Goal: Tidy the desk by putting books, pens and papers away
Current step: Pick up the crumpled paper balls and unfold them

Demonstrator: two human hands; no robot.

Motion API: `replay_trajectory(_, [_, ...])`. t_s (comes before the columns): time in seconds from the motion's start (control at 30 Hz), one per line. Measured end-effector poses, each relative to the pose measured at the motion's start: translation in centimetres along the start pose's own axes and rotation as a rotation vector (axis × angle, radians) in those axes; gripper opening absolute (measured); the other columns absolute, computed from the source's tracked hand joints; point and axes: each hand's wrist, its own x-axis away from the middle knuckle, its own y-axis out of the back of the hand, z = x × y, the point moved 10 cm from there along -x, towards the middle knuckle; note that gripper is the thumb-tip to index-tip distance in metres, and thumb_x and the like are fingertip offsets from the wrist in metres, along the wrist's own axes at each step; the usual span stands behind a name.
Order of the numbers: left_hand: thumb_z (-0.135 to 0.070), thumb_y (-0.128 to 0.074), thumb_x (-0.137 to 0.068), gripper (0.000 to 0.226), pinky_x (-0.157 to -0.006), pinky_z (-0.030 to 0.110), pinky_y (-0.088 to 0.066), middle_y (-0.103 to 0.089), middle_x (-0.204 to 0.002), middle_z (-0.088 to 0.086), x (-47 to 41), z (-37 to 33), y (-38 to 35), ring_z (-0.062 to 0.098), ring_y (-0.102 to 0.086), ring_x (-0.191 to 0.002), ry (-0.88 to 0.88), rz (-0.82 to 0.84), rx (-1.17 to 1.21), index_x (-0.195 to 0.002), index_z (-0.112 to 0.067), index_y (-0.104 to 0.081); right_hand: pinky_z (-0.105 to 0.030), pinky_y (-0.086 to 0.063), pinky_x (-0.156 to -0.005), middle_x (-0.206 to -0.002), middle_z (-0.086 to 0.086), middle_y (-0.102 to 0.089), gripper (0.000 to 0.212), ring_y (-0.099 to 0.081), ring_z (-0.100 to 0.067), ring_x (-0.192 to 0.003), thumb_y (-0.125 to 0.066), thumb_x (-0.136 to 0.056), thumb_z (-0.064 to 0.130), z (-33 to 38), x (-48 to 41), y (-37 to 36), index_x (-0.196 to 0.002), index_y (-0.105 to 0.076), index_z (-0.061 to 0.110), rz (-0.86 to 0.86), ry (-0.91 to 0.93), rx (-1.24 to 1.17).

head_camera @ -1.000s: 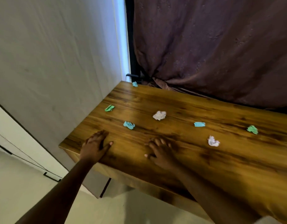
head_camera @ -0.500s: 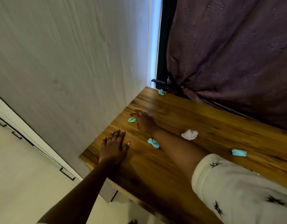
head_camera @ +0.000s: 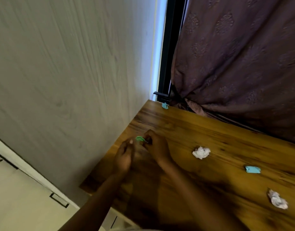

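Right hand [head_camera: 157, 147] pinches green paper scrap [head_camera: 140, 138] at its fingertips.

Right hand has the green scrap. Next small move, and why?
Probably pass the green scrap, pinched in the right hand, to the left hand close beside it. That would free the right hand for the white wad, which looks like the nearest loose paper on the desk.
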Motion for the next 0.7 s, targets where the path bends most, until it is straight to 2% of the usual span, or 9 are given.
replay_trajectory(0.1, [-0.033,-0.041,-0.099,0.028,-0.087,0.038,-0.048,-0.066,-0.109,0.012,-0.1,-0.4,-3.4,0.025,-0.064,-0.098,0.297,0.105,0.653,-0.107,-0.016,-0.062,-0.027,-0.044,-0.075,-0.094,0.006,-0.069,0.012,-0.061,-0.013,-0.087,-0.065,-0.081,0.021,2.1,1.8,0.0,-0.093,-0.065,0.025,0.034,-0.054,0.073])
replay_trajectory(0.17, [-0.041,-0.043,-0.096,0.034,-0.076,0.036,-0.052,-0.07,-0.097,0.008,-0.3,-1.2,-5.3,0.022,-0.068,-0.087,0.375,0.171,0.86,-0.105,-0.016,-0.064,-0.028,-0.041,-0.081,-0.105,0.004,-0.067,0.019,-0.057,-0.015,-0.099,-0.059,-0.085,0.021,3.4,2.5,-0.6,-0.102,-0.066,0.024,0.049,-0.022,0.184])
replay_trajectory(0.27, [-0.04,-0.038,-0.099,0.038,-0.072,0.03,-0.05,-0.069,-0.104,0.006,-1.2,-1.0,-6.5,0.018,-0.065,-0.093,0.412,0.204,0.862,-0.111,-0.013,-0.062,-0.027,-0.036,-0.082,-0.114,0.003,-0.064,0.025,-0.051,-0.018,-0.109,-0.051,-0.09,0.022,4.0,2.6,-0.9,-0.111,-0.064,0.025,0.061,0.038,0.254])
replay_trajectory(0.33, [-0.036,-0.037,-0.1,0.037,-0.074,0.029,-0.05,-0.064,-0.119,0.009,-2.4,-0.7,-6.8,0.016,-0.064,-0.096,0.422,0.198,0.904,-0.115,-0.01,-0.06,-0.027,-0.034,-0.081,-0.114,0.0,-0.064,0.025,-0.048,-0.02,-0.109,-0.053,-0.09,0.025,4.1,1.9,-1.3,-0.111,-0.066,0.024,0.154,0.118,0.288])
replay_trajectory(0.4, [-0.03,-0.039,-0.1,0.031,-0.073,0.031,-0.055,-0.059,-0.126,0.012,-4.0,-0.6,-6.7,0.018,-0.062,-0.099,0.421,0.164,1.001,-0.11,-0.009,-0.06,-0.031,-0.038,-0.083,-0.107,-0.005,-0.066,0.021,-0.052,-0.022,-0.102,-0.06,-0.087,0.023,3.2,0.6,-1.0,-0.104,-0.071,0.018,0.195,0.166,0.168])
replay_trajectory(0.43, [-0.027,-0.039,-0.1,0.028,-0.068,0.029,-0.058,-0.059,-0.125,0.011,-4.7,-0.6,-6.6,0.018,-0.062,-0.097,0.423,0.139,1.038,-0.105,-0.009,-0.061,-0.033,-0.042,-0.082,-0.1,-0.007,-0.068,0.017,-0.057,-0.022,-0.096,-0.063,-0.085,0.02,2.3,-0.6,0.1,-0.096,-0.073,0.014,0.128,0.159,0.057])
replay_trajectory(0.53, [-0.017,-0.039,-0.101,0.022,-0.061,0.027,-0.059,-0.054,-0.131,0.017,-6.8,-0.3,-6.8,0.021,-0.061,-0.097,0.426,0.115,1.121,-0.106,-0.007,-0.058,-0.029,-0.046,-0.075,-0.096,-0.008,-0.069,0.011,-0.061,-0.017,-0.085,-0.064,-0.084,0.01,-2.7,-5.7,3.2,-0.091,-0.072,0.007,-0.112,0.003,-0.134])
replay_trajectory(0.63, [-0.013,-0.035,-0.101,0.024,-0.065,0.027,-0.059,-0.049,-0.137,0.018,-8.3,0.5,-7.2,0.022,-0.061,-0.097,0.416,0.078,1.102,-0.105,-0.009,-0.058,-0.031,-0.045,-0.089,-0.119,-0.011,-0.061,0.028,-0.057,-0.024,-0.105,-0.061,-0.087,0.01,-9.1,-10.9,3.4,-0.116,-0.061,0.009,-0.148,-0.233,-0.137])
replay_trajectory(0.7, [-0.015,-0.034,-0.101,0.026,-0.068,0.026,-0.059,-0.049,-0.138,0.015,-8.4,1.2,-7.7,0.019,-0.066,-0.094,0.42,0.133,1.086,-0.107,-0.011,-0.058,-0.032,-0.04,-0.097,-0.135,-0.014,-0.047,0.046,-0.049,-0.029,-0.118,-0.059,-0.089,0.011,-13.2,-12.8,3.1,-0.133,-0.046,0.01,-0.168,-0.394,-0.173])
